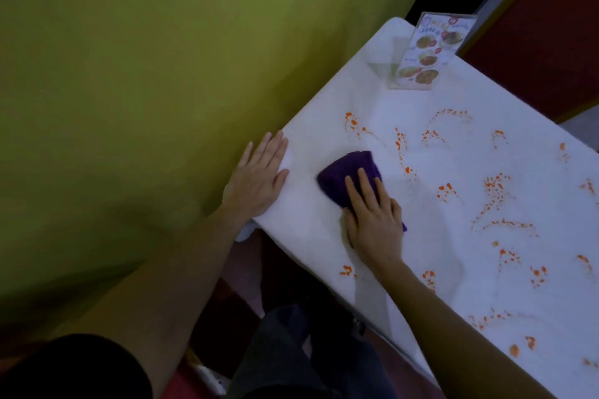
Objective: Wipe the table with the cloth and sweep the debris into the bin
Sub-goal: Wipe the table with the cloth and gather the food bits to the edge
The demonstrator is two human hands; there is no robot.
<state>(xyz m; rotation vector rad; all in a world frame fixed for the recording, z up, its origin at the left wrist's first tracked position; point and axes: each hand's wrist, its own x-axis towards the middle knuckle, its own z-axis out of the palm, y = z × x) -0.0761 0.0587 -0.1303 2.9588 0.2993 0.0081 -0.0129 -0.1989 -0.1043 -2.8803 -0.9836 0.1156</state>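
Seen from the head view: a purple cloth (pixel 348 173) bunched on the white table (pixel 437 230), near the table's left edge, pinned under the right hand (pixel 372 219). Lay flat on top of it, that hand, fingers (pixel 355 191) straight, close together and pointed toward the far end of the table, palm pressing down rather than clenched; whether the thumb was tucked under the fabric could not be told. Stuck out past the fingertips as a rounded, crumpled lump, with one small corner peeking out by the wrist side of the palm. Just beside the cloth but apart from it, the left hand (pixel 259 176), spread open and resting flat on the very edge of the table, holding nothing. Between the two hands, a bare strip of white surface. Deep violet in colour, soft and thick-looking like a towel, folded over on itself, darker in its creases. Around it and further along the top, scattered orange specks and smears (pixel 496 191) in curved trails, thickest to the right of the cloth, a few small marks also close to the right forearm at the near edge. At the far end, upright, a clear menu stand (pixel 428 52) with food pictures. To the left, a yellow-green wall (pixel 146 74); beyond the far corner, a red chair (pixel 544 52).
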